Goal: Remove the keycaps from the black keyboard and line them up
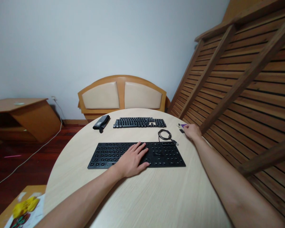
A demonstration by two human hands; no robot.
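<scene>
A black keyboard base [166, 160] with its keycaps off lies near the middle of the round table. My left hand [133, 160] rests flat on it, fingers spread, holding nothing. Its thin black cable [164, 134] is coiled just behind the base, the plug end near the back right corner. Over at the table's right edge, my right hand [192, 131] has its fingers closed at a small purple item [183, 125]. Small light and dark pieces [180, 128] lie beside those fingertips, too small to name. What the fingers hold is hidden.
Loose black keycaps [133, 122] stand laid out in keyboard order at the back of the table [144, 196]. A dark pouch [101, 123] lies at the back left. A slatted wooden frame [228, 82] leans close along the right side. A headboard [122, 95] stands behind.
</scene>
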